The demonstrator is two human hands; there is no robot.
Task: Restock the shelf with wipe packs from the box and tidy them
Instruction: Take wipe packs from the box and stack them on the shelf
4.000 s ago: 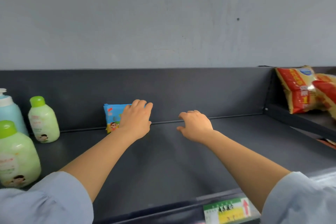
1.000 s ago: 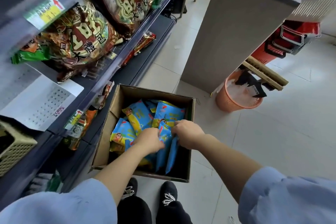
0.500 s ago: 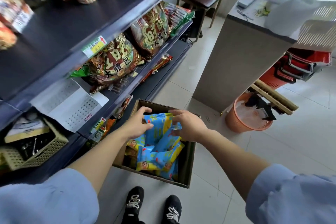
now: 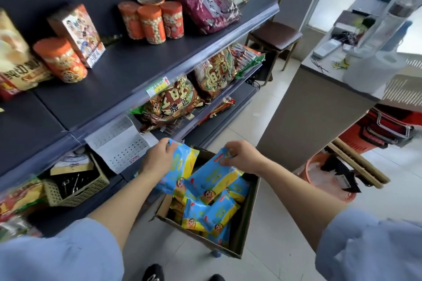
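A brown cardboard box stands on the floor by the shelving, holding several blue-and-yellow wipe packs. My left hand grips the top of one wipe pack lifted above the box. My right hand pinches the upper edge of a second wipe pack, also raised over the box. Both packs hang close together between my hands.
Dark shelving on the left carries orange canisters, snack bags and a woven basket. A grey counter stands to the right, with an orange bin, red baskets and a stool behind.
Four seconds ago both hands rested on the top shelf by one wipe pack. Since then they reached into the box, took hold of packs and lifted them; my view has risen.
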